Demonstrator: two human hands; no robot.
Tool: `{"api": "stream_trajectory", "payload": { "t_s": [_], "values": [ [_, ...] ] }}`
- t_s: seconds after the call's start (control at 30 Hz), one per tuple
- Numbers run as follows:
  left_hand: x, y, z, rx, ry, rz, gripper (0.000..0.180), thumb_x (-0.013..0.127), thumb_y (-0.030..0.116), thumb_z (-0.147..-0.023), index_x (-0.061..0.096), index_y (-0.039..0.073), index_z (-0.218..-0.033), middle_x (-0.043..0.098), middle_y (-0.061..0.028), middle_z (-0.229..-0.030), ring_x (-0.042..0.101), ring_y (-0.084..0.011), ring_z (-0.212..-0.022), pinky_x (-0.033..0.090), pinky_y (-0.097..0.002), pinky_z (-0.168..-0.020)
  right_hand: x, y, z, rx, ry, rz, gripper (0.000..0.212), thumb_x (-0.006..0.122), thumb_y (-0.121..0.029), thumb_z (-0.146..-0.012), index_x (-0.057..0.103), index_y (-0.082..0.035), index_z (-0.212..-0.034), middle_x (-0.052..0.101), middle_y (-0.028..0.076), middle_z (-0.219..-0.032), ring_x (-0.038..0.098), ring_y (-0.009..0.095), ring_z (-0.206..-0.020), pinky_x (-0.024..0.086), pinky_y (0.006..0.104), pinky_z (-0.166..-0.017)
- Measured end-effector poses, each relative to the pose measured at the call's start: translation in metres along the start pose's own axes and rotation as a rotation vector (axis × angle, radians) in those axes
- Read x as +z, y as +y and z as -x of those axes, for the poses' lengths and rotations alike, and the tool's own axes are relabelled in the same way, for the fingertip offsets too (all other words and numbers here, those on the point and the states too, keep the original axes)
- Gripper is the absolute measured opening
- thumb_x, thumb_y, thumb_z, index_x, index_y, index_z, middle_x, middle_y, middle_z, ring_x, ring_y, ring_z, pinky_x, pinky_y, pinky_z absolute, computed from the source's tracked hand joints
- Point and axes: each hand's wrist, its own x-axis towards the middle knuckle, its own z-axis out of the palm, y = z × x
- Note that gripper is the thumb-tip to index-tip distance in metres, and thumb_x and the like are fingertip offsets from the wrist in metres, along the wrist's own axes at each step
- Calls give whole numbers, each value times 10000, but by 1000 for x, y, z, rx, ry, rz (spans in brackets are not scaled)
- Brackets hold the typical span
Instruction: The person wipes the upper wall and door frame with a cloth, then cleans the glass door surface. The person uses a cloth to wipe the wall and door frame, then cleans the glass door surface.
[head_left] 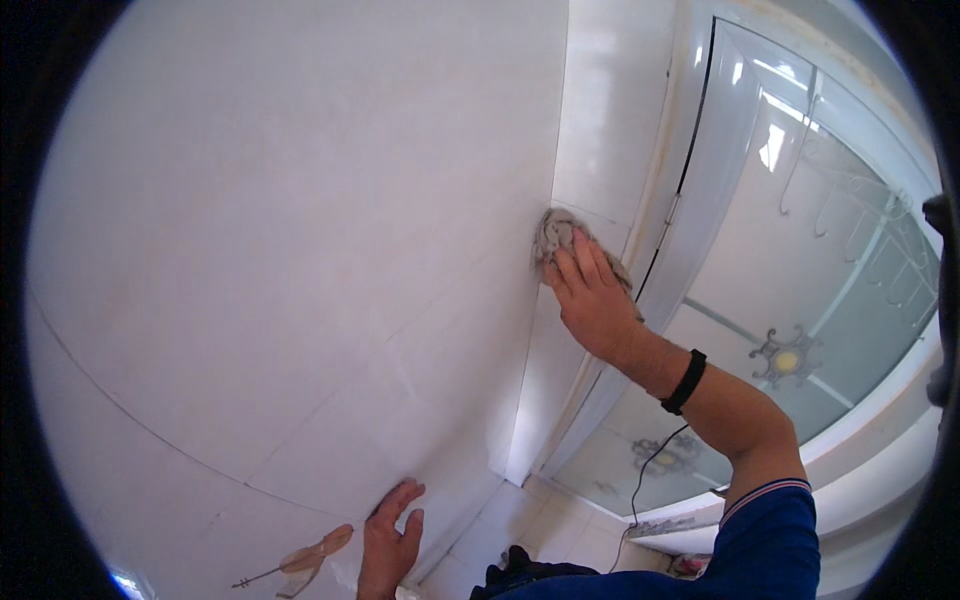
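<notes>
Cloth (560, 232) sat bunched at the wall (300, 200) corner, held under the right hand (592, 305) grip; the left hand (393, 538) grip was open and empty; the trailing edge, near the door frame (722, 150), risked snagging if dragged sideways.

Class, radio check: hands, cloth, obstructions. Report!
Right hand holding grey cloth against wall. Left hand open, empty, near wall. No obstruction visible; glass door alongside cloth.

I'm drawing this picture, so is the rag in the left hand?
No, the right hand holds the grey rag, and the left hand has none.
</notes>
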Motion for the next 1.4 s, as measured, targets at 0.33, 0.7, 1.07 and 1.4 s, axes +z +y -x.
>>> {"api": "stream_trajectory", "payload": {
  "t_s": [0.33, 0.7, 1.07, 1.4],
  "values": [
    [5, 24, -4, -148, 96, 101, 423, 634, -10, -1003, 625, -8, -1426, 759, -168, -1324, 702, -281, -1287, 503, -378, -1125, 38, -31, 54, -199, -60, -58, 450, 630, -178, -947, 682, 1, -1357, 509, 222, -1550, 322, 452, -1557, 220, 558, -1332],
    [8, 22, -4, -128, 130, 100, 410, 608, -22, -1018, 628, -12, -1428, 767, -170, -1300, 724, -252, -1248, 534, -364, -1084, -38, 79, -62, 55, 416, 104, 434, 704, 9, -894, 729, -31, -1326, 557, 180, -1533, 399, 396, -1514, 380, 540, -1252],
    [9, 21, -3, -134, 106, 38, 367, 574, 5, -1067, 615, -10, -1431, 747, -183, -1312, 703, -266, -1271, 538, -399, -1090, 13, 2, -2, 4, 123, -39, 486, 617, -123, -961, 648, 33, -1420, 514, 247, -1550, 334, 455, -1559, 267, 555, -1314],
    [19, 26, -4, -144, 186, 66, 385, 604, -11, -1030, 630, 2, -1414, 768, -164, -1285, 716, -261, -1246, 534, -389, -1089, 64, -45, 65, -176, 22, -154, 383, 626, -153, -943, 692, 12, -1281, 551, 200, -1485, 390, 418, -1522, 308, 520, -1299]
  ]
}}
